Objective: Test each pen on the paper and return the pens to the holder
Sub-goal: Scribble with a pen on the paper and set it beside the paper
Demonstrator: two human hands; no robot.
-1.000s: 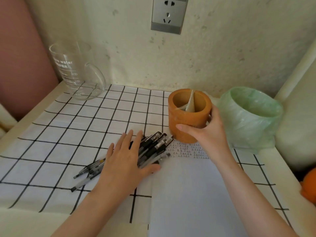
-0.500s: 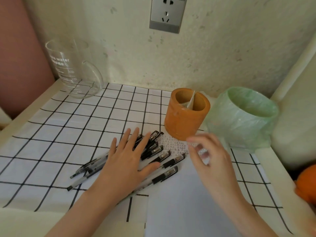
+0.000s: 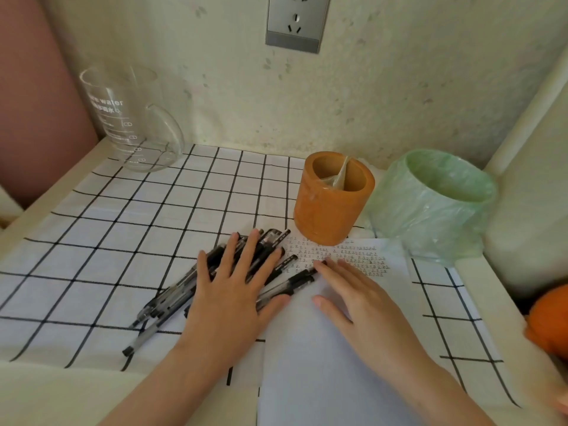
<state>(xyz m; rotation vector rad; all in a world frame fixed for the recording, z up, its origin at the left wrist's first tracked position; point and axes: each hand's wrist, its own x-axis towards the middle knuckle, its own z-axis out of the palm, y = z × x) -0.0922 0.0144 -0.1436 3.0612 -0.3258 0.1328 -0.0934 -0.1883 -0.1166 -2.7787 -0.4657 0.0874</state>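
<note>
Several black pens [image 3: 172,298] lie in a loose bunch on the checked cloth, left of a white paper [image 3: 335,348] with small written marks along its top. My left hand [image 3: 233,290] rests flat on the pens, fingers spread. My right hand [image 3: 353,290] lies flat on the paper, its fingertips touching the cap end of the nearest pen [image 3: 295,282]. The orange pen holder [image 3: 333,199] stands upright just beyond the paper, with no pens in it.
A glass measuring jug [image 3: 132,121] stands at the back left. A bin lined with a green bag [image 3: 436,201] sits right of the holder. An orange object [image 3: 550,318] is at the right edge. A wall socket [image 3: 296,23] is above.
My right hand let go of the holder and came down flat onto the paper beside the pens. My left hand spread the pens out slightly under its palm.
</note>
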